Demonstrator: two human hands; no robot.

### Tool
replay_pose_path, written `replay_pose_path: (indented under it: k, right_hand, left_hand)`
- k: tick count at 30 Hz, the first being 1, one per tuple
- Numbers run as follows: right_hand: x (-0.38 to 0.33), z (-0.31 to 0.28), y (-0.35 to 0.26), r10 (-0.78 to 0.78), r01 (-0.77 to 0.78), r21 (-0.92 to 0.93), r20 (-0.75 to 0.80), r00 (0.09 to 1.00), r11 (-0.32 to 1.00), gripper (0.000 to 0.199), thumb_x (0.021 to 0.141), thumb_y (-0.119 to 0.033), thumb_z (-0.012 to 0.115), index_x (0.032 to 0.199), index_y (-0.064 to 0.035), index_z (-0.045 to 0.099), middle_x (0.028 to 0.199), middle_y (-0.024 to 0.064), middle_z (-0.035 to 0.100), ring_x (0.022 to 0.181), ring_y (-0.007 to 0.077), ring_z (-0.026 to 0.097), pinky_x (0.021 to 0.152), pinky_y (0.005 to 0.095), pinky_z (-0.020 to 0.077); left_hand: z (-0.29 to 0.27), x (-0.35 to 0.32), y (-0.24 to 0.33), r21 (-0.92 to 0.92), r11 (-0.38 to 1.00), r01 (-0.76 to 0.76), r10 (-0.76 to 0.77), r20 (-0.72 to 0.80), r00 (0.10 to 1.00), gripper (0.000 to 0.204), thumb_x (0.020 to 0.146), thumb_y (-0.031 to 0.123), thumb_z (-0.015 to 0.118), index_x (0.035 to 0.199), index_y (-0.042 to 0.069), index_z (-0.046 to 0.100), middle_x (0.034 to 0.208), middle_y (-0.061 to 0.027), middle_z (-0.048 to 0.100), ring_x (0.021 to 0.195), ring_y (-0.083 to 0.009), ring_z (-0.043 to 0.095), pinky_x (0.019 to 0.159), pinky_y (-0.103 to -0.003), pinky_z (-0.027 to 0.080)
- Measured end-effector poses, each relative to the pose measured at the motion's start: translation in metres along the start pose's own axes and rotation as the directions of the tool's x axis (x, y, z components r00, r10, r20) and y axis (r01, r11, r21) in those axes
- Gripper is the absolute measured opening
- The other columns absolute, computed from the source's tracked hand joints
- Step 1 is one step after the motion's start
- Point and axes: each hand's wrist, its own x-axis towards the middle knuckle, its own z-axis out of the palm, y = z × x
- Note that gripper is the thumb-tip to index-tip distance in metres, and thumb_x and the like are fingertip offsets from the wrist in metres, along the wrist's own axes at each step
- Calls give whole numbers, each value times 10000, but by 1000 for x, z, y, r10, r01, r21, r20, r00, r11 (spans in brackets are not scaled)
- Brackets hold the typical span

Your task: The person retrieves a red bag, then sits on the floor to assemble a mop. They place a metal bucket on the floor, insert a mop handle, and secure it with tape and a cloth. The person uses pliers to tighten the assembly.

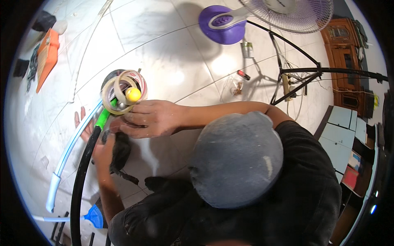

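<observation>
My left hand is low at the left, partly hidden behind a black pole and a light-blue tube. Its fingers stretch out apart. My right hand reaches across from the right, with bent fingers meeting near my left thumb. What those fingers grip, if anything, is too small to make out. Just above the right hand are several tape rolls and a yellow ball-shaped knob. The black pole has a bright green section at its upper end. Below the hands lies a dark object of unclear kind.
A purple-based fan stands on the white tiles, beside black metal legs. An orange object lies at far left, a blue dustpan-like piece at lower left. Wooden furniture stands right. A grey cap blocks the middle.
</observation>
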Motion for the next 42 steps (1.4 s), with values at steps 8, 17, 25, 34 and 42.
replay_pose_path:
  k: [8, 17, 25, 34, 42]
  right_hand:
    - [14, 2, 0, 72, -60, -91, 134, 988, 994, 553, 798, -93, 758, 1335, 1, 666, 1161, 113, 696, 912, 209, 672, 724, 331, 581]
    - [44, 6, -7, 196, -173, -149, 155, 968, 974, 385, 833, -138, 681, 1185, 15, 654, 1157, 156, 610, 952, 258, 598, 852, 381, 541]
    - [48, 20, 5, 266, -259, -319, -23, 964, 912, 276, 843, -216, 655, 1051, -45, 716, 1084, 109, 622, 1004, 284, 604, 845, 401, 476]
    - [30, 17, 9, 220, -255, -226, -168, 961, 940, 490, 835, -158, 652, 1302, -10, 636, 1115, 91, 603, 1059, 282, 609, 819, 389, 508]
    - [32, 2, 21, 201, -155, -171, 300, 932, 973, 600, 899, -173, 597, 1471, -1, 540, 1257, 166, 584, 1163, 271, 604, 920, 368, 566]
  left_hand:
    - [-25, 44, 23, 91, 959, -269, 247, 203, 947, 364, 992, 10, 690, 1343, -27, 602, 1392, -179, 625, 1297, -309, 586, 1104, -437, 460]
    - [-30, 78, 30, 172, 981, -94, 54, 224, 973, 339, 1030, 44, 645, 1352, -26, 566, 1306, -118, 590, 1243, -211, 563, 1087, -332, 434]
    - [-16, 108, 26, 159, 981, -111, 59, 298, 953, 314, 1075, 55, 583, 1372, -35, 536, 1335, -153, 559, 1282, -241, 542, 1130, -382, 420]
    - [-7, 134, 31, 51, 976, 214, -219, 217, 951, 358, 1082, 145, 623, 1386, -28, 546, 1310, -116, 591, 1184, -185, 581, 1022, -345, 492]
    - [9, 123, 56, 300, 939, -167, 104, 214, 971, 341, 1001, 140, 698, 1283, 1, 568, 1238, -135, 575, 1140, -243, 584, 1008, -344, 473]
